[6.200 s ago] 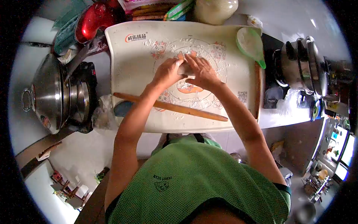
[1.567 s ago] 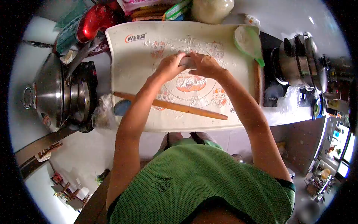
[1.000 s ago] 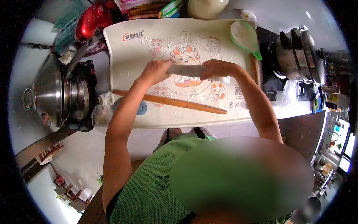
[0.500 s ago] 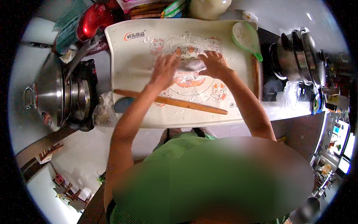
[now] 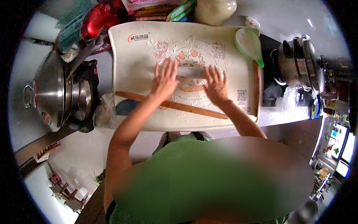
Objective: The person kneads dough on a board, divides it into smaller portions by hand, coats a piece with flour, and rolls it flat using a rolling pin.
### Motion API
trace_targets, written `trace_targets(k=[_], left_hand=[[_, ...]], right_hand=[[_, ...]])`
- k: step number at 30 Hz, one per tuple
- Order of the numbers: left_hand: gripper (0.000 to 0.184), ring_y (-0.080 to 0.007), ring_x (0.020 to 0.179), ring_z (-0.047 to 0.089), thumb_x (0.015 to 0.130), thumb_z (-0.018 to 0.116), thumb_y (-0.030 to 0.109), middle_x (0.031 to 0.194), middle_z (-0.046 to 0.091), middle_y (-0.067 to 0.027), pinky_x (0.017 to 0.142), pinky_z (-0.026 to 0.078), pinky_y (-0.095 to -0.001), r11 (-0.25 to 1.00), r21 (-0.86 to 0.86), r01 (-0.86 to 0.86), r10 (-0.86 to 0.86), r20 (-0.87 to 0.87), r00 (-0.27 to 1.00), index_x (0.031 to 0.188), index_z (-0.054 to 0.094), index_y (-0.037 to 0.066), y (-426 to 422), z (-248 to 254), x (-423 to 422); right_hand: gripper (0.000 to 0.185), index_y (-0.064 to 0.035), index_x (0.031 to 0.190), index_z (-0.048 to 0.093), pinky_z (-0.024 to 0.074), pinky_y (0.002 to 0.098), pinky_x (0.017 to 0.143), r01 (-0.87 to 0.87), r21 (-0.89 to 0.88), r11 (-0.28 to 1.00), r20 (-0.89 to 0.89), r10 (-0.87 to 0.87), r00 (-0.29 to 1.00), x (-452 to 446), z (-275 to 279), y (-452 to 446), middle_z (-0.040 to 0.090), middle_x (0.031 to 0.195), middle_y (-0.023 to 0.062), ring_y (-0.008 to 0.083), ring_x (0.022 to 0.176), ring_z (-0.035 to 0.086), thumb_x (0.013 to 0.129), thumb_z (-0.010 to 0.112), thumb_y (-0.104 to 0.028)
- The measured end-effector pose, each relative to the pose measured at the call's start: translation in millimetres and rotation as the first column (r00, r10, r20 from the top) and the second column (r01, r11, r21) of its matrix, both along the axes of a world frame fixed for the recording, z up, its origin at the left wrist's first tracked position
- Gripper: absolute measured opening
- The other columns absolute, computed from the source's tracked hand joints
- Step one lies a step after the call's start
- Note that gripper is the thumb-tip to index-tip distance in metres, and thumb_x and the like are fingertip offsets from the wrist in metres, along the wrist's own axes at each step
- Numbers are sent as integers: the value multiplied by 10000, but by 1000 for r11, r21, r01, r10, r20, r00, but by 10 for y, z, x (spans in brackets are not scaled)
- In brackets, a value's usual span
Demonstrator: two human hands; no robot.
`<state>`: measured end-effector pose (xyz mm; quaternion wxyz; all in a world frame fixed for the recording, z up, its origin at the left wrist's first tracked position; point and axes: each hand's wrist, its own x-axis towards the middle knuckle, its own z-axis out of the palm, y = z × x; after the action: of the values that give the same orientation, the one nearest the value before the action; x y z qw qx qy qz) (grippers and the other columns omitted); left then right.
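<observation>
A pale, floury roll of dough (image 5: 191, 72) lies crosswise on the cream pastry mat (image 5: 130, 59). My left hand (image 5: 164, 80) rests flat across its left part, with the fingers stretched out and apart. On its right part lies my right hand (image 5: 216, 83), palm down and also with extended fingers. The roll's ends are partly covered or blurred. Below it, a long wooden rolling pin (image 5: 179, 107) slants over the mat, passing under my left forearm. Loose flour is scattered around the printed cartoon face.
A green scoop (image 5: 250, 44) with flour sits at the mat's upper right, above another wooden stick (image 5: 256, 89). A blue-grey flat piece (image 5: 126, 107) lies lower left. Steel pots (image 5: 50, 91) stand left, more pots (image 5: 298, 65) right. A jar (image 5: 215, 11) is behind.
Both hands have come nearer to me and flattened over the roll, which now looks longer and thinner. The whole view has shifted slightly downward.
</observation>
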<state>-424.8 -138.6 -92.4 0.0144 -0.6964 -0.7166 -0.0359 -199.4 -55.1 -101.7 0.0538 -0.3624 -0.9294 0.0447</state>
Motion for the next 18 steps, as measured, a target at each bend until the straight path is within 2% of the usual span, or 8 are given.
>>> trace_targets(k=[2, 6, 8, 10, 12, 14, 16, 18], left_hand=[[814, -295, 1372, 203, 805, 611, 427, 1466, 228, -199, 1107, 88, -536, 997, 23, 78, -81, 248, 965, 1410, 246, 22, 93, -52, 260], [761, -278, 1363, 229, 851, 496, 518, 1417, 349, -161, 1107, 62, -533, 992, 126, 26, -37, 81, 996, 1388, 299, 15, 656, -222, 86], [610, -286, 1270, 369, 889, 465, 463, 1321, 470, -132, 1070, 191, -522, 977, 187, -103, 100, 26, 995, 1297, 436, 10, 1053, -77, -87], [554, -296, 1166, 462, 890, 485, 423, 1266, 509, -131, 1036, 258, -502, 972, 83, -222, 211, 126, 969, 1270, 465, 20, 1386, -77, -257], [555, -304, 1106, 501, 874, 512, 429, 1232, 529, -136, 1033, 276, -487, 984, -49, -171, 178, 210, 961, 1259, 483, 31, 1373, -80, -221], [614, -311, 1147, 474, 845, 541, 458, 1262, 502, -144, 1021, 290, -489, 964, 231, 132, -182, 211, 960, 1300, 443, 56, 1117, -156, -50], [673, -317, 1176, 447, 815, 580, 458, 1301, 462, -142, 1008, 292, -494, 927, 338, 163, -201, 81, 976, 1340, 389, 83, 1041, -245, -41], [706, -320, 1208, 419, 794, 607, 428, 1345, 417, -137, 1004, 289, -499, 980, 190, 61, -64, 11, 998, 1367, 346, 111, 1208, -272, -89]], right_hand=[[779, -91, 1443, 174, 153, 555, 1076, -14, -100, 995, -50, 9, 999, -96, 95, -124, 213, 1467, 188, 339, 1351, 218, 842, 564, -397], [782, -110, 1414, 244, 181, 541, 1068, 10, 81, 997, -185, 6, 983, -314, -193, 583, 333, 1401, 195, 360, 1305, 289, 815, 562, -499], [640, -74, 1289, 428, 257, 518, 1026, 161, 96, 982, -133, -148, 980, -543, -214, 1056, 399, 1348, 200, 364, 1256, 351, 862, 436, -549], [536, -83, 1232, 468, 311, 491, 1000, 221, -27, 975, -91, -223, 971, -678, -156, 1382, 444, 1304, 174, 359, 1193, 422, 841, 551, -440], [539, -83, 1246, 462, 310, 486, 1004, 169, 26, 985, -118, -165, 979, -658, -234, 1356, 445, 1308, 167, 347, 1196, 426, 842, 552, -428], [575, -89, 1302, 428, 308, 482, 1008, -31, 187, 982, -216, 72, 974, -565, -97, 1064, 446, 1321, 150, 320, 1204, 432, 842, 553, -410], [618, -99, 1336, 399, 304, 486, 1008, -95, 234, 968, -236, 151, 960, -448, -140, 1002, 440, 1332, 147, 314, 1218, 424, 834, 560, -422], [614, -91, 1307, 427, 316, 489, 997, -14, 152, 988, -136, 35, 990, -530, -141, 1211, 455, 1310, 157, 324, 1207, 429, 831, 560, -455]])
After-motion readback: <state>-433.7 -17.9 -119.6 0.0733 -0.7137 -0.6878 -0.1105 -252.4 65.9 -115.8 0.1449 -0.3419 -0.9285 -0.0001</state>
